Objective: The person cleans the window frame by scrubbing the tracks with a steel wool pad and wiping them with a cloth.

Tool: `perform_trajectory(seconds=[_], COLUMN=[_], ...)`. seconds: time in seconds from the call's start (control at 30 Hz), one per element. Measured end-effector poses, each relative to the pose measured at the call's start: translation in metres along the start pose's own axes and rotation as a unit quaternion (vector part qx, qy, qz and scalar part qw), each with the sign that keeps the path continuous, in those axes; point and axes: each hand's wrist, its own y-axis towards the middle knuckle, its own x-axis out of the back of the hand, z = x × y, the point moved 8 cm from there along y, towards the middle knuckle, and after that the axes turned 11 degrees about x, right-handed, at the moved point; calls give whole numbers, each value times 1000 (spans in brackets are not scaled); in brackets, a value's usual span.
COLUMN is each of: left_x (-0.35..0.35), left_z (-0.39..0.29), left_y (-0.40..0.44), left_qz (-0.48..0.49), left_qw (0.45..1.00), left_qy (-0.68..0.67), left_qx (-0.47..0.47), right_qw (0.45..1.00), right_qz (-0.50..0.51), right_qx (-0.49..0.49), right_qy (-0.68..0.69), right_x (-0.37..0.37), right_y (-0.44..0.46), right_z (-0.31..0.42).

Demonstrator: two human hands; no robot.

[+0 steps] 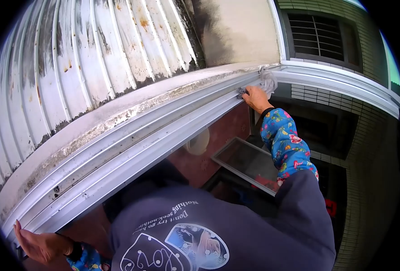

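- R hand (pixel 257 98): fingers curled, pinching a dark grey scouring pad (pixel 242 92) (prob. steel wool) against the alu. window track (pixel 132 147), near the far RH corner.
- L hand (pixel 39 244): nothing in it that we can see; fingers extended, loosely together, tips by the near LH end of the track. Contact w/ frame: can't tell.
- Just beyond the R hand: crumpled greyish wad (pixel 268 81), cloth or film, can't tell which.
- Dirt specks (pixel 56 192) lie in the channel toward the L end. Chipped ledge (pixel 118 118) runs alongside, corrugated metal sheeting (pixel 91 49) past that.
- Risk 1: pad drops off the inner edge, maybe onto the framed panel (pixel 247 162) below. Cause: loose pinch or a knock.
- Risk 2: scraped fingertips if they slip off the pad onto a rail lip.
- Risk 3: scratched finish, if we press too hard or drag grit under the pad.
- Risk 4: overreach. R arm's well extended; leaning farther could cost us balance, esp. w/ the L hand not gripping anything.
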Motion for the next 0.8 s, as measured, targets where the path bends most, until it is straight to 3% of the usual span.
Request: perform_trajectory(seconds=[0.1, 0.23, 0.3, 0.43, 0.6, 0.7, 0.8], left_x=[5, 4, 6, 1, 8, -3, -11], left_z=[18, 18, 29, 33, 68, 42, 39], left_y=[-3, -2, -4, -7, 1, 8, 10], left_qz=[23, -11, -15, -3, 24, 41, 61], left_qw=[1000, 999, 996, 989, 985, 982, 977], left_qy=[-1, 23, 7, 10, 24, 31, 35], left_qx=[-2, 27, 91, 144, 172, 184, 203], right_qw=[997, 966, 962, 962, 984, 989, 994], right_qz=[-7, -36, -28, -28, -5, -4, -24], right_qx=[28, 162, 175, 178, 54, -1, 0], right_qy=[67, 196, 209, 207, 172, 148, 103], right_x=[8, 42, 42, 32, 7, -10, -34], right_y=[-16, -44, -46, -36, -11, 1, 19], right_z=[52, 172, 182, 143, 15, -49, -123])
